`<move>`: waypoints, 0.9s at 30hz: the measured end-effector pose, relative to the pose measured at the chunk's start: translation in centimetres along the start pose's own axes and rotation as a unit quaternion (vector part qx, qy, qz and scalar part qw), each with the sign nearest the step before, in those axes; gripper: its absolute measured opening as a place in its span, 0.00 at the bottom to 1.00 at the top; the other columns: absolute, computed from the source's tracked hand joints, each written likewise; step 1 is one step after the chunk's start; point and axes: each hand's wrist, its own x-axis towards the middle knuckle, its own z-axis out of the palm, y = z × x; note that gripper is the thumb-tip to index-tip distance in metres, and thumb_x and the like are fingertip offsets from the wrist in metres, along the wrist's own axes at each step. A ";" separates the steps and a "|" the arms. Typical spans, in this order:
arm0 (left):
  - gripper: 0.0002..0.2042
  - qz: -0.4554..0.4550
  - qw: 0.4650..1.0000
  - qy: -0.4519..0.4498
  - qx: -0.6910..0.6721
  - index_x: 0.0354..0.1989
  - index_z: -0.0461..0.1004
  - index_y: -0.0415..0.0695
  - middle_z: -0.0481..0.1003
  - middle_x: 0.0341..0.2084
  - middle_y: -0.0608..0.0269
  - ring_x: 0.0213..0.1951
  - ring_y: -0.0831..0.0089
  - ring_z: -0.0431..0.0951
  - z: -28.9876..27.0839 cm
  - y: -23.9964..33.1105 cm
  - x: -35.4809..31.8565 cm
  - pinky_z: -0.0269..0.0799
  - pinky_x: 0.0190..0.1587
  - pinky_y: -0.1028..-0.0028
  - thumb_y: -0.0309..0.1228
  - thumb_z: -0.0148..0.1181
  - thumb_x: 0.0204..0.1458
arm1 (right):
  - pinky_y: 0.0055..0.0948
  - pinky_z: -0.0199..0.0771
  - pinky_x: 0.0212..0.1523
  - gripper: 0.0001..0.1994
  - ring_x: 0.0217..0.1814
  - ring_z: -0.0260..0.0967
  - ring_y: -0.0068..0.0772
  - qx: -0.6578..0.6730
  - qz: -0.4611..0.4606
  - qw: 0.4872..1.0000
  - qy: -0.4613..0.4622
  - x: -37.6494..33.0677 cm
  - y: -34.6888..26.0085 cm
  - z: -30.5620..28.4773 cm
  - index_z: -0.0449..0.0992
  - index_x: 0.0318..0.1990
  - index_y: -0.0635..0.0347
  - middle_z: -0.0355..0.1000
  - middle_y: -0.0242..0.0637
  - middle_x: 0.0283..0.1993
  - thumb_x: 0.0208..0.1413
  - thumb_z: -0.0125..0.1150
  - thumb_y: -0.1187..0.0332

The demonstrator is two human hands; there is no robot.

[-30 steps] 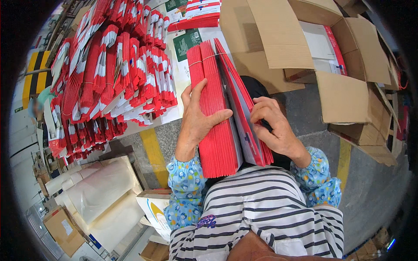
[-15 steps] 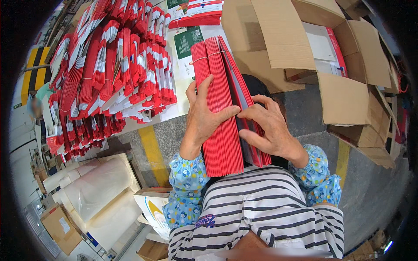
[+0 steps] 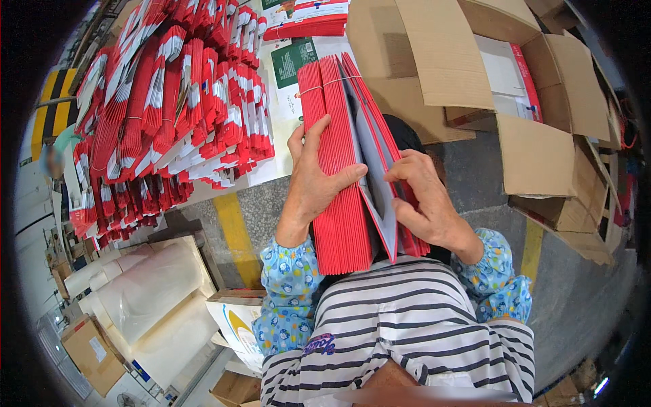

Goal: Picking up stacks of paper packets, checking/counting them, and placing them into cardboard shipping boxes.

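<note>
Hands are both on one upright stack of flat red paper bags (image 3: 339,169), stood on edge against the striped shirt (image 3: 407,325). Left hand (image 3: 313,178) lies flat on the stack's near face, fingers spread, thumb hooked over the top edges. Right hand (image 3: 424,200) has fingertips pinching between the rightmost bags, parting them so one grey-white inner face (image 3: 373,163) shows.

Progress, as judged: most of the stack sits closed and squared under the left hand; only the few bags by the right hand are fanned open, so the leafing through looks near one end of the stack. A thin band (image 3: 324,85) crosses the far end of the stack.

Beyond the left hand, a large heap of banded red and white bags (image 3: 169,108) covers a white surface (image 3: 285,146), its edge just past the fingertips. Beyond and outward of the right hand stand open cardboard boxes (image 3: 536,108), flaps raised, near but not touching.

Open room: grey floor (image 3: 576,298) outward of the right hand; outward of the left, a yellow floor line (image 3: 234,230), then rolls of clear film (image 3: 142,285) below it. Space between heap and boxes is narrow.
</note>
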 end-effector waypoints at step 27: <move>0.47 -0.010 1.000 0.008 -0.011 0.65 0.58 0.48 0.48 0.62 0.40 0.64 0.47 0.56 -0.1 -0.3 -0.2 0.57 0.65 0.59 0.44 0.77 0.34 | 0.49 0.55 0.63 0.16 0.63 0.57 0.57 -0.044 -0.021 0.999 -0.004 0.2 -0.7 -0.7 0.70 0.38 0.60 0.69 0.43 0.46 0.37 0.53 0.80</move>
